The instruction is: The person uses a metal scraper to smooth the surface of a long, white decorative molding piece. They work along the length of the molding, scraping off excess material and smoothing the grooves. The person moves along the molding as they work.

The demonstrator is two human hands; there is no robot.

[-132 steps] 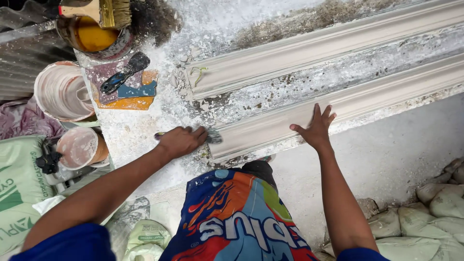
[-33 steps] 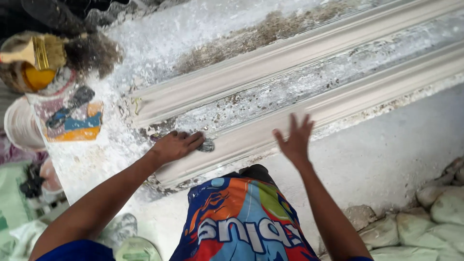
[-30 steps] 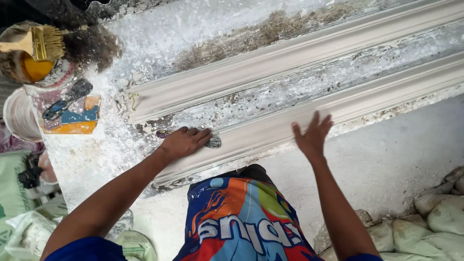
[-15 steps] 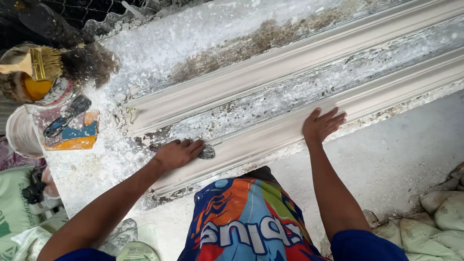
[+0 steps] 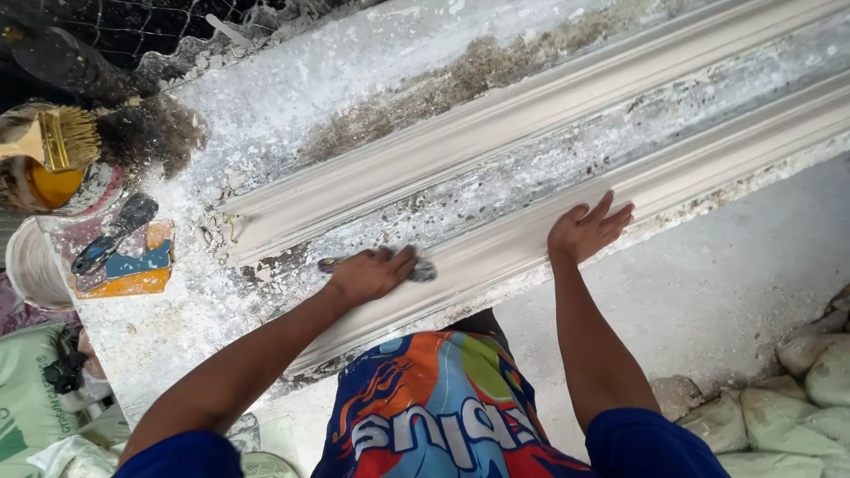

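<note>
White plaster dust covers the long work table (image 5: 266, 115) that fills most of the frame. Two pale plaster mouldings (image 5: 496, 133) lie side by side on it, running from the lower left to the upper right. The left hand (image 5: 367, 273) sits near the middle of the frame, fingers curled around a small grey pad (image 5: 423, 270) that presses on the nearer moulding (image 5: 708, 159). The right hand (image 5: 584, 232) lies a little to the right, open and flat, fingers spread on the same moulding, holding nothing. At the upper left edge, a brush (image 5: 53, 142) with a yellow handle rests across a round pot (image 5: 62, 181). Just below it, a dark scraper (image 5: 115, 235) lies on an orange and blue board (image 5: 133, 265). A white bucket (image 5: 31, 265) stands at the left edge.
</note>
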